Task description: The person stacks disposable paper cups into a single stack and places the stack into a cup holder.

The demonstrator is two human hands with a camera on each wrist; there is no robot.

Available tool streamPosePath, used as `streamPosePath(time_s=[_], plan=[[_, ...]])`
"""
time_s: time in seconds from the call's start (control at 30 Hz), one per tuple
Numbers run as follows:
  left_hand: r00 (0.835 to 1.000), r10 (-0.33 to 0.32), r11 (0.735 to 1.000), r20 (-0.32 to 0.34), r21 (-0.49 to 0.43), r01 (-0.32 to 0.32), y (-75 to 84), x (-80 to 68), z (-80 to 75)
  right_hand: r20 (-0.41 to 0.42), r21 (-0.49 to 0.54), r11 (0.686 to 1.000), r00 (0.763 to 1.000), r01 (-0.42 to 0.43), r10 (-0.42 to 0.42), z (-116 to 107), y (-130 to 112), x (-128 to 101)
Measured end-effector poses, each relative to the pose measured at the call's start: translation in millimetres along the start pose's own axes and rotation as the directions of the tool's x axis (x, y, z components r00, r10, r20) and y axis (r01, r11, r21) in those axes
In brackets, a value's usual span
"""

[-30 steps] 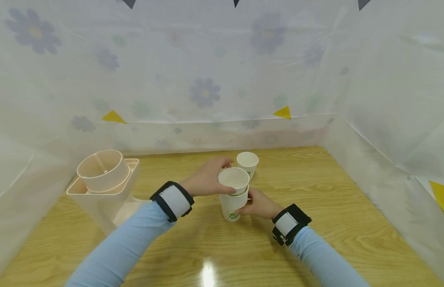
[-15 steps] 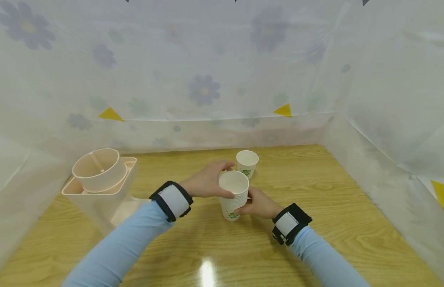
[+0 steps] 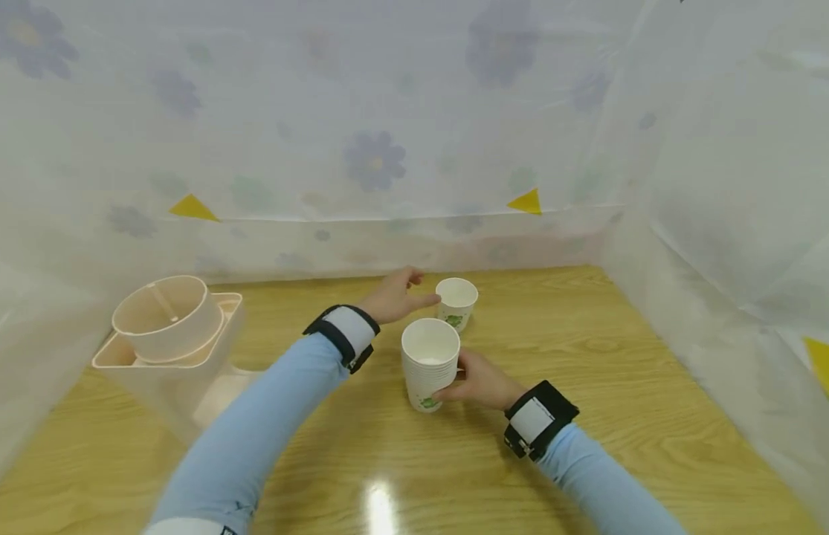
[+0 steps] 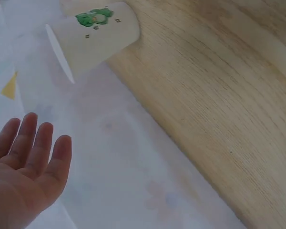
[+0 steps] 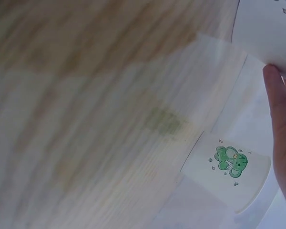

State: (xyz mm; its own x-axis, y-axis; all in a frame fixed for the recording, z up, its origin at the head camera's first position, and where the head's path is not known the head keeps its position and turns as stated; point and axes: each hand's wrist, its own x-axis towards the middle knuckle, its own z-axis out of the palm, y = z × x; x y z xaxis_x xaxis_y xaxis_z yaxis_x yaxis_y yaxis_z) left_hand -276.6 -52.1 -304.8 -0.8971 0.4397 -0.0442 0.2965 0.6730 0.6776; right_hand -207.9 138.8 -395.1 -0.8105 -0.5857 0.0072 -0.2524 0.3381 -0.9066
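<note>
Right hand (image 3: 477, 380) grips the stack of paper cups (image 3: 429, 362) from its right side, fingers curled round the lower wall, thumb towards the person. The stack stands upright on the wooden table (image 3: 588, 416), mid-table, mouth up; ribbed rims of nested cups show below the top rim. The low grip reads as a steadying hold: it pins the base to the table and leaves the mouth free.

Left hand (image 3: 395, 296) is stretched beyond the stack towards the single paper cup (image 3: 456, 303), which stands upright just behind the stack and near the back curtain. Fingers are straight and loosely spread, holding nothing; the fingertips lie just beside the single cup's rim (touching or a hair apart, the head view cannot settle it). The left wrist view shows the open palm (image 4: 24, 167) with that cup (image 4: 93, 36) apart from it, green print outward, so a closed grip is not there yet.

The right wrist view catches the single cup (image 5: 229, 174) past the right hand's finger (image 5: 281, 124), with its green cartoon print, and a corner of the held stack at the top right edge.

Off to the left sits a beige plastic holder (image 3: 169, 338), a round tub set in a square base, well apart from both hands. A floral translucent curtain (image 3: 387, 148) walls the table on three sides.
</note>
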Motion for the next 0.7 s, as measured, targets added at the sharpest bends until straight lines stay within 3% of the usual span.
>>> streamPosePath(time_s=[0.2, 0.27, 0.5, 0.6, 0.7], plan=[[0.999, -0.016, 0.992, 0.045, 0.128, 0.010, -13.3, 34.1, 19.9, 0.005, 0.007, 1.000, 1.000, -0.004, 0.004, 12, 2, -4], [0.998, -0.014, 0.989, 0.054, 0.150, 0.006, -25.1, 39.1, 25.3, 0.020, 0.013, 1.000, 1.000, -0.008, 0.008, 19, 0, -2], [0.998, -0.046, 0.999, 0.045, -0.013, 0.046, -67.1, 45.1, 34.8, 0.074, 0.007, 1.000, 0.997, 0.024, -0.024, 44, -9, 6], [0.997, -0.068, 0.995, 0.026, -0.073, 0.070, -74.5, 44.0, 33.1, 0.087, 0.002, 0.999, 0.996, 0.033, -0.033, 47, -11, 8], [0.996, -0.093, 0.993, -0.011, -0.080, 0.091, -71.1, 36.7, 25.3, 0.089, 0.002, 0.999, 0.995, 0.034, -0.034, 47, -14, 9]])
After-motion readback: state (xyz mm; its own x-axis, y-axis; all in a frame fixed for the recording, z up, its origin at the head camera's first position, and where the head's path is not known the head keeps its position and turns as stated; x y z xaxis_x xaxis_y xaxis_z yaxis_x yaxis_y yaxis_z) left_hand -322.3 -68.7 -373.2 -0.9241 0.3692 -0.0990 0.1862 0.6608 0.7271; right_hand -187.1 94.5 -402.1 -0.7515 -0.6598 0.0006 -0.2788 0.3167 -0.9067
